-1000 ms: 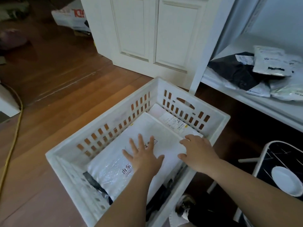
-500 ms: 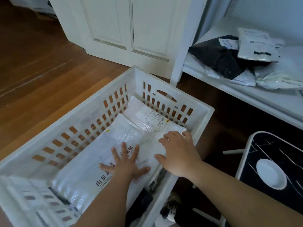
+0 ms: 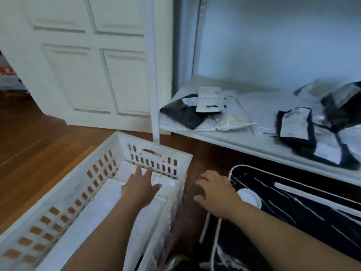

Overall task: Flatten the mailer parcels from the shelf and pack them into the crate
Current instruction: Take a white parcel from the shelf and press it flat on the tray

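A white slotted crate [image 3: 86,165] stands on the wooden floor at lower left, with flat white mailers [image 3: 101,204] lying inside. My left hand [image 3: 141,187] is over the mailers near the crate's far end, fingers spread and holding nothing. My right hand [image 3: 216,190] is outside the crate, to its right, over the floor, fingers loosely spread and empty. On the low white shelf [image 3: 244,143] lie more parcels: a black mailer [image 3: 183,112] with a white one [image 3: 210,99] on top, and black-edged clear parcels [image 3: 297,126] further right.
A white panelled door [image 3: 88,65] rises behind the crate. A white shelf post [image 3: 154,94] stands at the crate's far corner. A black stool with white lines and a white disc [image 3: 293,208] sits at lower right, under the shelf edge.
My view has tilted up towards the shelf. My right hand has left the mailers and moved out of the crate to the right. My left hand has slid towards the crate's far end.
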